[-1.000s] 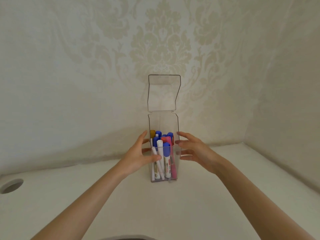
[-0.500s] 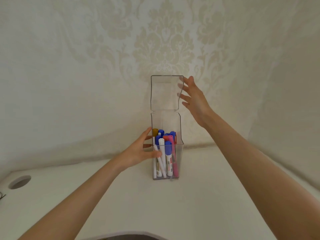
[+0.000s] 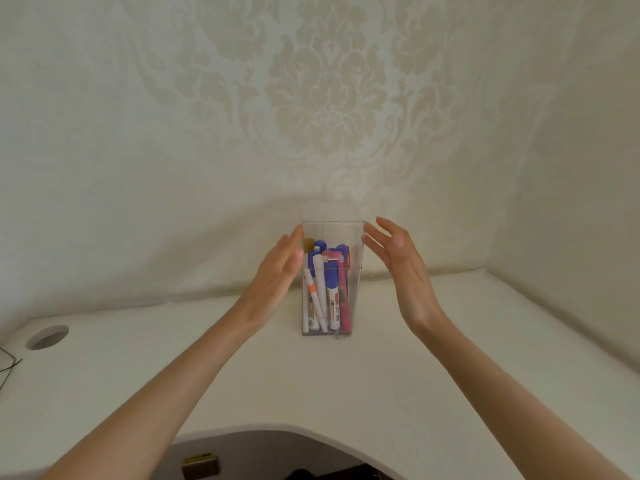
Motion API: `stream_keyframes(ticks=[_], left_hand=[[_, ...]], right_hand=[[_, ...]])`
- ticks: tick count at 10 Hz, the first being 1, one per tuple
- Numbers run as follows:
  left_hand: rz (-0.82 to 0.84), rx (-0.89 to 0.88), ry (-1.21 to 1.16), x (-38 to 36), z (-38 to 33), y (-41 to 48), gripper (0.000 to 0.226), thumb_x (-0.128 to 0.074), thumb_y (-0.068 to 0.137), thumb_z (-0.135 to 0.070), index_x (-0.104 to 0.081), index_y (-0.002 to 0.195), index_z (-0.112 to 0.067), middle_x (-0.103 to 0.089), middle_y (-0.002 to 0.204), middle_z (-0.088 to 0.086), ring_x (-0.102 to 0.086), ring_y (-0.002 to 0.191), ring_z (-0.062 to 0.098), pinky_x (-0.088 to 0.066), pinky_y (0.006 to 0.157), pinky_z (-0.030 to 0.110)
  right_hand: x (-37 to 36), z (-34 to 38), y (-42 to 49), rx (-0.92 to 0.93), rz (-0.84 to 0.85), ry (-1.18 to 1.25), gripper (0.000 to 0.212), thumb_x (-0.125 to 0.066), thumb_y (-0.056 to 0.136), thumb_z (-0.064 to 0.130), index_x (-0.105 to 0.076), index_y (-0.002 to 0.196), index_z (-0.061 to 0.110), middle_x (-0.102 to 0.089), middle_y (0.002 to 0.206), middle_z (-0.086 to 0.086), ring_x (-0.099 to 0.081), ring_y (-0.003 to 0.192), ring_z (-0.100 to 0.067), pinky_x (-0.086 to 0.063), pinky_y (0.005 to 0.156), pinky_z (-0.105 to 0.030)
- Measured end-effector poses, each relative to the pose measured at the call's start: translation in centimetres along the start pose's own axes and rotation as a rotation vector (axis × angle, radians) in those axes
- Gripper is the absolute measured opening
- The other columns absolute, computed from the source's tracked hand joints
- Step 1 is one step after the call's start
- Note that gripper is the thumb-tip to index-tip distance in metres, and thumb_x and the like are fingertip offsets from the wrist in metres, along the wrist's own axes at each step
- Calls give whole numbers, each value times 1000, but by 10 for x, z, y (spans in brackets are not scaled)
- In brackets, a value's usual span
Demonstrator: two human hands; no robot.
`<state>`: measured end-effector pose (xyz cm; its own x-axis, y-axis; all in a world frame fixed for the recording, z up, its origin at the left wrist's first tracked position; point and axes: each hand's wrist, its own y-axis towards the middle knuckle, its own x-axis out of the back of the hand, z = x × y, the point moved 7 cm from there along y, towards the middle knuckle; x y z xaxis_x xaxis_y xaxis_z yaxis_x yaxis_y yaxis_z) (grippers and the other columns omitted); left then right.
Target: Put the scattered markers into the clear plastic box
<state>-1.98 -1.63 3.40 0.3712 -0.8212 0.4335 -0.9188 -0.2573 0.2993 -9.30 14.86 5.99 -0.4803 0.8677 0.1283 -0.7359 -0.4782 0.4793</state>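
Observation:
The clear plastic box [image 3: 354, 299] stands upright on the white desk near the wall, its hinged lid down over the top. Inside it several markers [image 3: 329, 289] stand on end, with white, blue, pink and yellow parts. My left hand [image 3: 278, 271] is beside the box's left wall, fingers straight and apart, holding nothing. My right hand [image 3: 403, 268] is a little off the box's right wall, palm toward it, fingers spread. I cannot tell if my left fingertips touch the box.
The white desk [image 3: 381, 382] meets patterned walls behind and at the right. A round cable hole [image 3: 47, 337] is at the desk's far left, with a thin dark wire [image 3: 8, 367] near the left edge. The desk's front edge curves inward below my arms.
The lid stood open upright; my right hand reached up to it and brought it down. Now the lid is down and both hands sit open beside the box.

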Motion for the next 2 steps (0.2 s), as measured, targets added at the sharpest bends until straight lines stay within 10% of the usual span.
stream_keyframes(ticks=[2], left_hand=[[4,-22,53,-3,-1,-5,68,-29,85,-60,-6,145,-36,-8,150,-25,1,141,-3,-5,120,41]], right_hand=[[-4,-6,-5,-1,-41,-110,39,-32,97,43,-40,133,32,-47,137,16,-44,129,-1,-35,109,-29]])
